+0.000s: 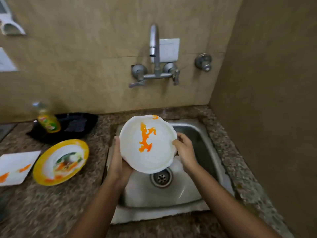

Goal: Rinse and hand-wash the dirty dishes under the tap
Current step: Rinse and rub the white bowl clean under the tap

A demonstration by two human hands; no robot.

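Note:
I hold a round white plate smeared with orange sauce above the steel sink, tilted toward me. My left hand grips its left rim from below. My right hand pinches its right rim. The wall tap stands above the sink, and no water is visibly running. On the counter to the left lie a yellow-rimmed plate with food scraps and a square white plate with orange smears.
A bottle of dish soap stands on a black tray at the back left of the granite counter. The sink drain is below the plate. A side wall closes in on the right.

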